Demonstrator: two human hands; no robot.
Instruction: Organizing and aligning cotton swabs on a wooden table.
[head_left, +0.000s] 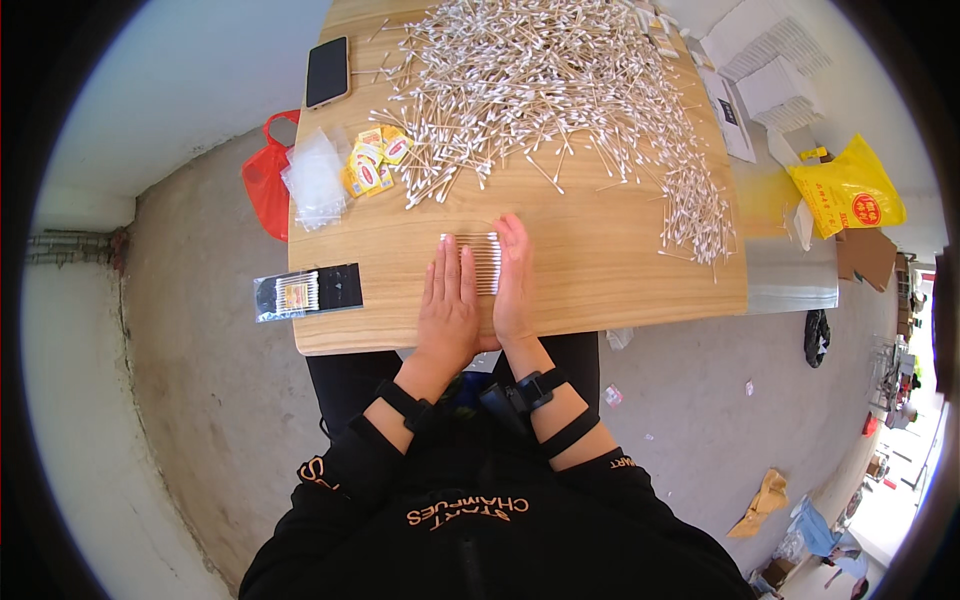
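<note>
A row of cotton swabs (484,262) lies side by side on the wooden table near its front edge. My left hand (448,312) rests flat over the left part of this row, fingers stretched out and covering some swabs. My right hand (513,285) stands on its edge along the row's right side, with its fingers straight. The heels of both hands come close together at the table edge. Beyond them spreads a large heap of loose cotton swabs (540,90). Left of my hands, a clear bag (268,312) with a neat row of swabs and a yellow card lies on a black strip (345,285).
Clear plastic bags (316,180) and small yellow cards (366,165) lie at the left edge. A phone (328,72) sits farther back, and a red bag (268,185) hangs beside the table. At the right are a yellow bag (850,190) and papers (730,115).
</note>
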